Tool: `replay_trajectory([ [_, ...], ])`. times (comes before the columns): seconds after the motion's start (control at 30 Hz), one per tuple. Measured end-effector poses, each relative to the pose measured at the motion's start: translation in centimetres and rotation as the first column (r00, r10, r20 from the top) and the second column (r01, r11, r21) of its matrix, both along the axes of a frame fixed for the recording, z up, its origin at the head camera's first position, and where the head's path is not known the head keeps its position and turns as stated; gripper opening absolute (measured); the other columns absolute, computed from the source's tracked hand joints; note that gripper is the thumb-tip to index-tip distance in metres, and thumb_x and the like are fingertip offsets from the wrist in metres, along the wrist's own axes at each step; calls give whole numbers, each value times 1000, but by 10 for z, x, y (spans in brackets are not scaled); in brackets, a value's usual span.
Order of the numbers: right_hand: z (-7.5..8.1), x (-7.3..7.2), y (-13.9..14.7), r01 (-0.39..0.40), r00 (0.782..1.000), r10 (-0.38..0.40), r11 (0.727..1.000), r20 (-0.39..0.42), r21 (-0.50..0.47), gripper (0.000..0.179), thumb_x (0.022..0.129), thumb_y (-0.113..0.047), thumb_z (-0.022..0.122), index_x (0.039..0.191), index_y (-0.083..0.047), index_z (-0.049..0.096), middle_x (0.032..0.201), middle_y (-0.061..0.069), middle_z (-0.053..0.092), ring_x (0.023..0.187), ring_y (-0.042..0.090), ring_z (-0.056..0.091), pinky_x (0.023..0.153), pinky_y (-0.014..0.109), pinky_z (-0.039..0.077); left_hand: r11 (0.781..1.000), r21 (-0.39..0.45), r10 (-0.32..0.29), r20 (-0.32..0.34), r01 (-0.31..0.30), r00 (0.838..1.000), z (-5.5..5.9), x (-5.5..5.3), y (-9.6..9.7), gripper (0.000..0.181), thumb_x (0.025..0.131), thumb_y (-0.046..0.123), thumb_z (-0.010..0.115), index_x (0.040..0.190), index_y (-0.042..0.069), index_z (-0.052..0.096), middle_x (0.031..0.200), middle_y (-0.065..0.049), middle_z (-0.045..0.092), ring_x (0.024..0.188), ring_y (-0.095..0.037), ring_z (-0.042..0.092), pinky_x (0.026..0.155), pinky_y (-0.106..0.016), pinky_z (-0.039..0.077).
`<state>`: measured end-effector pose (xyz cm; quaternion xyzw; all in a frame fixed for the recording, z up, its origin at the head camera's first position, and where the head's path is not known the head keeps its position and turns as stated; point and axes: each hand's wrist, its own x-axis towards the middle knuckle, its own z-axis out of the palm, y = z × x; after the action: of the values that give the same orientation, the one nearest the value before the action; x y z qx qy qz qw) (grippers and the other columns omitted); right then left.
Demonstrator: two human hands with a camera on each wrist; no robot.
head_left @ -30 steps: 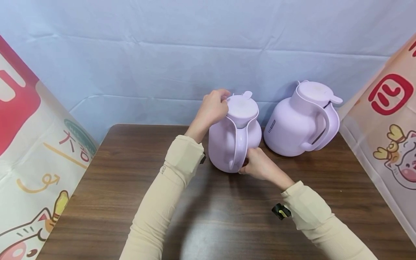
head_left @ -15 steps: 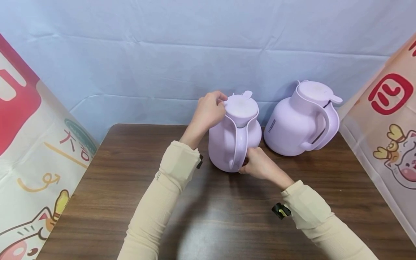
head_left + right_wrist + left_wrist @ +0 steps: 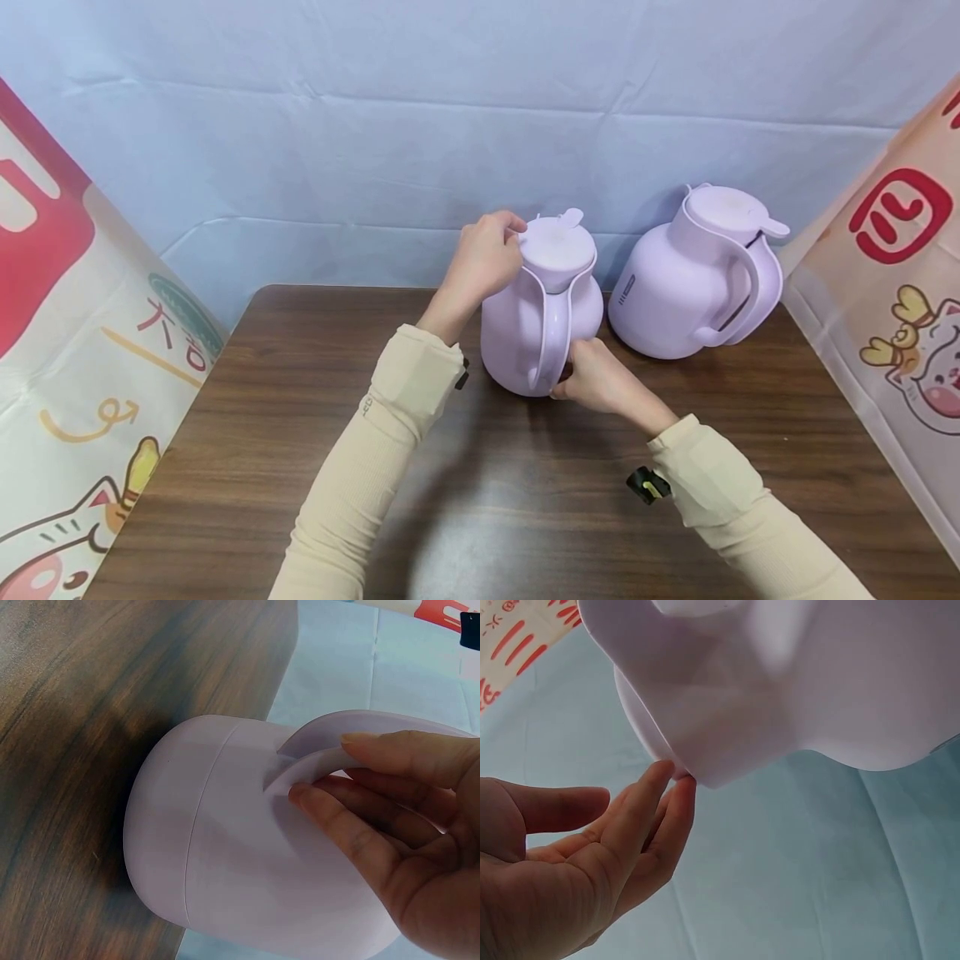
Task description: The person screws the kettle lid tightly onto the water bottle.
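Note:
A lilac thermal jug (image 3: 512, 346) stands upright on the table, its lid (image 3: 557, 246) down on top. My left hand (image 3: 483, 257) is beside the jug's neck. In the left wrist view its fingertips (image 3: 681, 780) touch the edge of the spout (image 3: 646, 724), with the thumb apart and the fingers nearly straight. Low on the jug's handle (image 3: 555, 333) is my right hand (image 3: 600, 379). The right wrist view shows thumb and fingers pinching the handle's lower end where it meets the body.
A second lilac jug (image 3: 660, 296) with a closed lid stands just to the right, its handle facing the front right. Behind the wooden table (image 3: 322, 392) hangs a pale blue cloth (image 3: 375, 150). Printed cartoon sheets line the left (image 3: 112, 375) and right sides.
My left hand has drawn slightly left and down from the lid's edge, mostly in the first half second. The right hand and both jugs stay in place.

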<state>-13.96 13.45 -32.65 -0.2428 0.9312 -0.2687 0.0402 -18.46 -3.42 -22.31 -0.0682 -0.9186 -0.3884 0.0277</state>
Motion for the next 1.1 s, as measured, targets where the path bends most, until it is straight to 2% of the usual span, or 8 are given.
replay_trajectory([
  [0.7,-1,0,0,5,1000,-5,1000,6,10,31,59,-2,75,86,0,61,81,9,64,80,27,60,70,40,47,998,-64,-10,-23,8,1000,-2,-7,4,30,92,5,40,116,6,58,115,-8,61,110,-22,52,88,-30,40],
  [1.1,-1,-1,1,3,1000,-3,1000,8,12,30,59,-2,76,85,0,62,81,9,65,79,25,60,69,39,47,996,-77,-33,0,32,999,-1,-12,4,32,92,5,39,119,6,57,118,-8,59,112,-21,51,89,-29,40],
])
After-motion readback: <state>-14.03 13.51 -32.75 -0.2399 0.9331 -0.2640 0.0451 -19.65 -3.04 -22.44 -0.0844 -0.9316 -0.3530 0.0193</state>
